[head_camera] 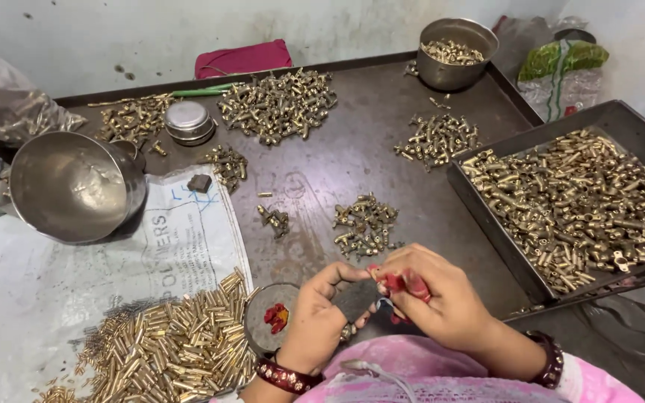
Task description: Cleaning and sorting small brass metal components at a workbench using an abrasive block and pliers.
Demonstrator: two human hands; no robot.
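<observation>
Your hands meet at the near edge of the tabletop [382, 97], just above your lap. Your right hand [431, 298] is curled, its fingertips pinching a small red piece [396, 282]; what exactly that piece is, you cannot tell from here. Your left hand [322, 313] is curled too, thumb reaching up to touch the right fingertips, and a small brass part [347, 333] shows under its fingers. Whether it is gripped or only resting there cannot be told.

Just left of your left hand lies a round lid [263, 328] with a few red bits [276, 317] in it. Farther left, at the near left corner, a heap of brass tubes [173, 347] spreads over a white printed sack [54, 276].

Just beyond your hands sits a small pile of brass fittings [366, 225], with a smaller cluster [274, 219] to its left. Toward the right edge, a dark tray [487, 224] rests tilted and holds a thick layer of the same fittings.

Near the left edge a steel bowl [72, 186] lies tipped on its side. Along the far edge sit a small round tin [188, 121], a large pile of fittings [278, 104] and, at the far right corner, a steel pot [457, 56] holding more of them. Another pile [438, 138] lies between pot and tray.
</observation>
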